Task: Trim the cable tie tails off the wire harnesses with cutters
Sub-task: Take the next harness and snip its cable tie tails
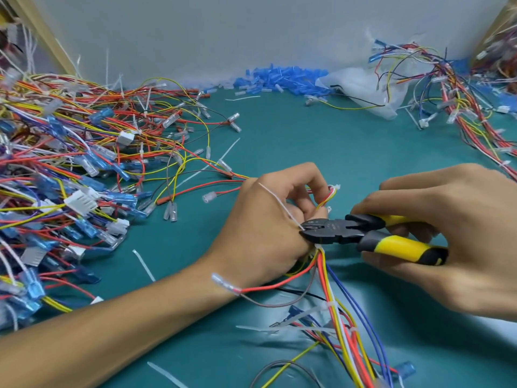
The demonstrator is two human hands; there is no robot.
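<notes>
Teal tabletop [321,141], centre: left hand [265,228], fingers [303,179] curled round a harness [340,309] of red, yellow, white and blue wires that runs from the fist toward the near edge. White tie tail [279,204] slants across the back of that hand, its base between the jaw tips of the cutters [335,229]. Right hand [470,236], fingers [391,198] clenched on the yellow-and-black handles, tool pointing left. Large harness pile [70,163] at left; smaller pile [461,102] at far right. Heap of blue sleeves [279,78] and a clear bag [361,85] against the far wall. Loose cut tail [143,264] lying beside the left forearm.
</notes>
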